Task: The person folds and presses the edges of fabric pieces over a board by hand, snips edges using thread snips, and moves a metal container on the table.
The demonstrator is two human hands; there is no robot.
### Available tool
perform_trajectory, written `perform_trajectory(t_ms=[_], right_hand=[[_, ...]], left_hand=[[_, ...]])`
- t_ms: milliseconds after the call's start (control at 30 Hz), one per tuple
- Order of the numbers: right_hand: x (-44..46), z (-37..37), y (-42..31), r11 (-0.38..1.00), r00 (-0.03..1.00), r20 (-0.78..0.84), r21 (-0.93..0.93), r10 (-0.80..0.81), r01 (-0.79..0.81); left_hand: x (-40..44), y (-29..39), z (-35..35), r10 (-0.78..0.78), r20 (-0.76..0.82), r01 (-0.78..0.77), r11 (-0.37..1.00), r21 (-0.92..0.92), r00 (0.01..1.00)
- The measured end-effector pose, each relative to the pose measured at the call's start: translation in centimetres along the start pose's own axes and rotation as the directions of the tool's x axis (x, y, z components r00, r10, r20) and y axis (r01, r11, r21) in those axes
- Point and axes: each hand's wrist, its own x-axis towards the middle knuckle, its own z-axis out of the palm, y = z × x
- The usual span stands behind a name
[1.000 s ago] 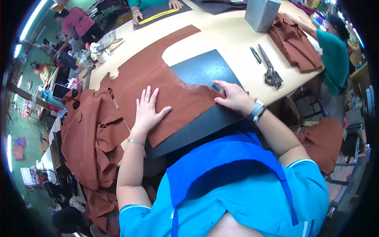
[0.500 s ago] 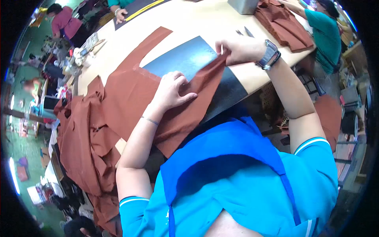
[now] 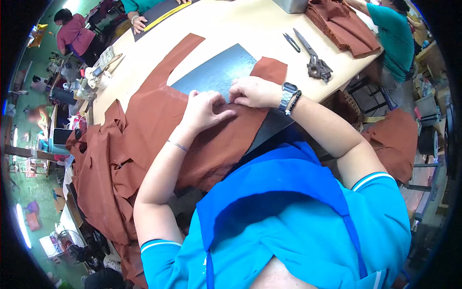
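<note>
A large piece of reddish-brown fabric (image 3: 156, 113) lies over the table and drapes toward my lap. Its upper edge crosses a dark, shiny sheet (image 3: 216, 67). My left hand (image 3: 204, 110) rests on that edge, fingers curled over it and thumb pointing right. Close beside it, my right hand (image 3: 255, 92) pinches the same edge between thumb and fingers. A flap of the cloth sticks out above the right hand. The fingertips of both hands are partly hidden.
Large scissors (image 3: 310, 53) and small thread snips (image 3: 291, 42) lie to the right on the table (image 3: 192, 19). Folded brown fabric (image 3: 344, 26) sits at the far right edge. A brush (image 3: 108, 64) lies on the left. Co-workers stand around, one with a hand (image 3: 139, 23) on a dark sheet.
My right hand has moved left and down with the fabric edge, from the dark sheet's right side to beside my left hand. The scissors and snips have come into clearer view.
</note>
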Motion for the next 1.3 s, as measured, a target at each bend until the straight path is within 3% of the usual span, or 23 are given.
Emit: perform_trajectory(t_ms=[200,300,467,667,767,800,933,1033,1300], right_hand=[[-1.4,1.4,-0.2,0.988,0.981,-0.152,-0.118,-0.121,0.104],[-2.0,2.1,-0.5,0.966,0.96,-0.209,-0.216,-0.189,0.143],[-2.4,2.8,-0.4,0.923,0.931,-0.205,-0.308,-0.303,0.232],[-2.8,3.2,-3.9,0.824,0.973,-0.172,-0.566,-0.155,0.031],[-2.3,4.0,-4.1,0.789,0.95,-0.215,-0.613,-0.225,0.048],[-2.1,4.1,-4.6,0.779,0.975,-0.143,-0.626,-0.168,0.043],[-1.6,4.7,-6.6,0.754,0.995,-0.094,-0.655,-0.035,-0.035],[-1.1,5.5,-6.5,0.753,0.985,-0.138,-0.658,-0.101,-0.015],[-0.5,5.8,-7.5,0.803,0.992,-0.121,-0.588,0.036,-0.101]], left_hand=[[-1.8,-3.1,-1.1,0.165,0.018,-0.165,0.986,0.006,0.986],[-2.7,-3.6,-1.3,0.232,-0.055,-0.229,0.972,0.06,0.971],[-3.5,-4.5,-0.4,0.343,-0.139,-0.295,0.914,0.28,0.929],[-3.8,-4.8,0.0,0.347,-0.131,-0.285,0.893,0.348,0.929],[-3.8,-4.9,-0.2,0.332,-0.135,-0.278,0.909,0.311,0.934],[-3.7,-4.9,-0.3,0.326,-0.137,-0.277,0.916,0.292,0.935],[-4.0,-6.0,-0.9,0.352,-0.173,-0.275,0.893,0.355,0.92],[-4.1,-7.1,-1.4,0.38,-0.209,-0.27,0.869,0.415,0.901],[-4.1,-8.3,-1.6,0.358,-0.252,-0.237,0.882,0.406,0.899]])
